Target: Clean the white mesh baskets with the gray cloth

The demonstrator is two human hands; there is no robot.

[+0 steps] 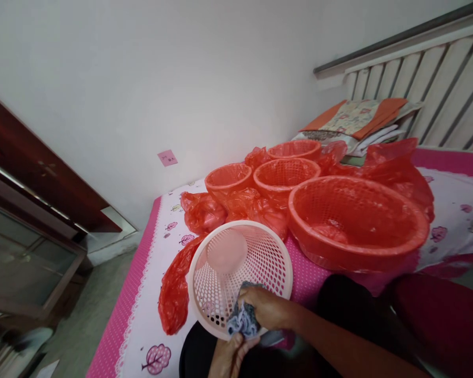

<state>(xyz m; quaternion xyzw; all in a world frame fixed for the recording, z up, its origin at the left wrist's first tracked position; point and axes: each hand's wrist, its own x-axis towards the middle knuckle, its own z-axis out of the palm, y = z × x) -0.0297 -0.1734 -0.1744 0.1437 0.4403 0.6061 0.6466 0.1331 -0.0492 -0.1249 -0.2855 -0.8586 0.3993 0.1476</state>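
Observation:
A pale pink plastic basket [274, 242] with a mesh wall and a solid round base is tipped toward me over my lap and the bed's edge. My right hand [265, 308] is closed on a crumpled grey-blue cloth [243, 321] and presses it against the inside of the basket near its lower rim. At that near rim, my left hand [233, 353] is closed on the basket, just below the cloth; its fingertips are partly hidden. A limp red plastic bag [175, 294] lies beside the basket on the left.
Several red baskets stand behind, among them a large one [358, 254] at right, with crumpled red bags [203, 211] around them. They rest on a bed with a pink-edged, tree-print sheet [157, 359]. Folded bedding [355, 118] lies by a white radiator [413, 79]. A wall is behind.

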